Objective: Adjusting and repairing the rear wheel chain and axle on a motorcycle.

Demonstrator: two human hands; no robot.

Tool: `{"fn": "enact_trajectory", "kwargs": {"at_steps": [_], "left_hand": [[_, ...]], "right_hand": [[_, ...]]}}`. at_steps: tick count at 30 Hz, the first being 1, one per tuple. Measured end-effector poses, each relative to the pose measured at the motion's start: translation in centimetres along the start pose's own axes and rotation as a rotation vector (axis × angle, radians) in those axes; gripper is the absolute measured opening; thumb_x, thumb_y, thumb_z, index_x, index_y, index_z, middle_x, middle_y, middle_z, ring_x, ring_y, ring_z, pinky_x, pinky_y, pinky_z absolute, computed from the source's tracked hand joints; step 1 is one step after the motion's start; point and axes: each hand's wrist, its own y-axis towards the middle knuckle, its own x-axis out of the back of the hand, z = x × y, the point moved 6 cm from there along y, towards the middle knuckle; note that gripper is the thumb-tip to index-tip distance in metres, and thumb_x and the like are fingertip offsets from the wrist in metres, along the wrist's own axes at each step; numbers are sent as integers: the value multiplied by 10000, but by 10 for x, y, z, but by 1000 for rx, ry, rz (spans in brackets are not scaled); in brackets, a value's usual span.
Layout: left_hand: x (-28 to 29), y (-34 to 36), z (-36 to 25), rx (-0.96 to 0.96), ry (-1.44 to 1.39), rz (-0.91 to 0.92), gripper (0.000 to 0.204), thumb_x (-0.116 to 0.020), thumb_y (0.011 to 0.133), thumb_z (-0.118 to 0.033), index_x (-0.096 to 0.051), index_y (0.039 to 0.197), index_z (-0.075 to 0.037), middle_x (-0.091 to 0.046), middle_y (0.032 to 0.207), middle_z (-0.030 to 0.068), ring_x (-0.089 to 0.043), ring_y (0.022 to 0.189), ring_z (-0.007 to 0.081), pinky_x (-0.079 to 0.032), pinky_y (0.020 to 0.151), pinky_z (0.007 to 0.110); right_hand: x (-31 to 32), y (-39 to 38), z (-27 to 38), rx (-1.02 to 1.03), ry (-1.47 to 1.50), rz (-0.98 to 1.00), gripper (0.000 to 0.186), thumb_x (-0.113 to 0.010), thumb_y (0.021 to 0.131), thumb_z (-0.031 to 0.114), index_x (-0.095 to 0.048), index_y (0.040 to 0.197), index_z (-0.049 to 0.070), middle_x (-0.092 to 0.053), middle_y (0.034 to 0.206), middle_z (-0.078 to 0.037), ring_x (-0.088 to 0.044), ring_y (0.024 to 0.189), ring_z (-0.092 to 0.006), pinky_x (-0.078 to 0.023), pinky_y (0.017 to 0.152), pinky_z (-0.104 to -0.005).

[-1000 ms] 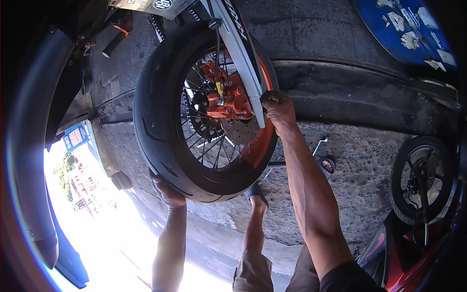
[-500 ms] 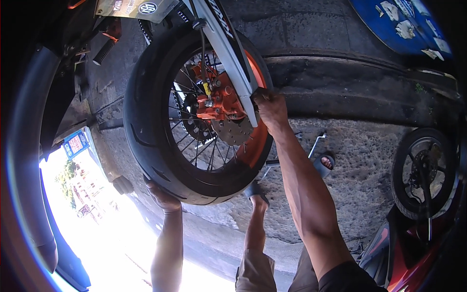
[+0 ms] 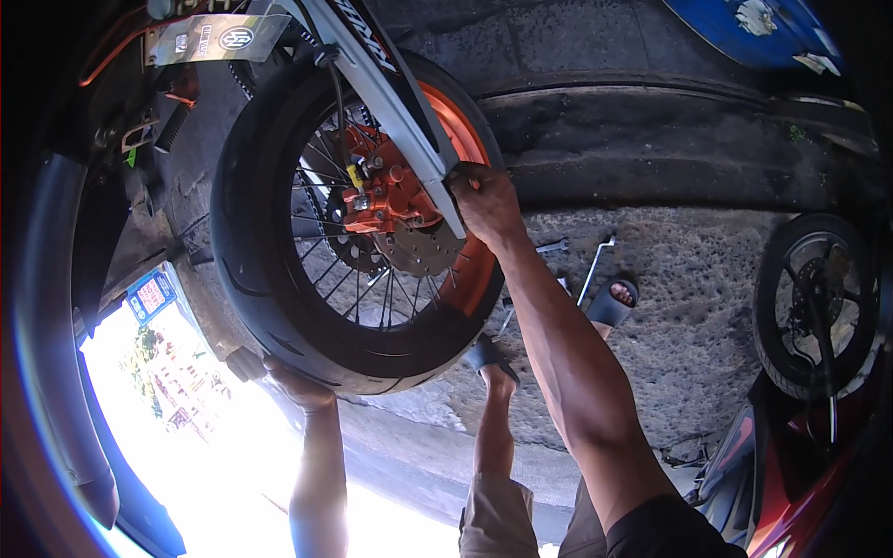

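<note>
While the motorcycle wheel [image 3: 279, 279] hangs upright in the upper middle of the view, the left hand [image 3: 298, 386] cups the bottom of its black tyre from below — palm pressed against the tread, fingers curled up around the rubber. The right hand [image 3: 484, 200] is up at the hub side, closed around the lower end of the silver fork leg [image 3: 391, 102] where it meets the axle; what, if anything, the fingers pinch there is hidden by the knuckles.

The wheel has an orange rim [image 3: 465, 270] and thin wire spokes, and an orange brake caliper [image 3: 386, 200] sits just beside the right hand, over a perforated brake disc [image 3: 423, 256].

Below the wheel lies rough concrete ground [image 3: 688, 335]. The person's foot in a dark sandal [image 3: 488, 358] stands just under the tyre, and a second sandal [image 3: 614, 302] shows further right. Between them a metal wrench [image 3: 595, 265] lies on the concrete, with another tool near it that is too small to tell.

At the right edge a second, smaller wheel [image 3: 819, 302] stands beside red bodywork [image 3: 791, 474]. A blue panel [image 3: 744, 28] sits at the top right — no box, tray or other holder shows anywhere.
</note>
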Motion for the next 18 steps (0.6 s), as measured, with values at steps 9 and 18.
{"fn": "enact_trajectory", "kwargs": {"at_steps": [9, 18], "left_hand": [[-5, 0, -10, 33, 30, -32, 743, -292, 1015, -642, -428, 1412, -28, -441, 1439, 157, -448, 1304, 277, -348, 1118, 444], [-7, 4, -9, -23, 35, 59, 717, -309, 1024, -622, -396, 1432, -39, -440, 1440, 139, -445, 1312, 276, -344, 1129, 449]], "right_hand": [[4, 8, -4, -72, 12, 113, 217, -675, 854, 209, -746, 956, 30, -713, 741, -87, -697, 705, -152, -547, 715, -323], [3, 5, -3, -35, -59, 37, 210, -656, 872, 201, -731, 930, 14, -728, 832, -91, -698, 719, -158, -542, 737, -312]]}}
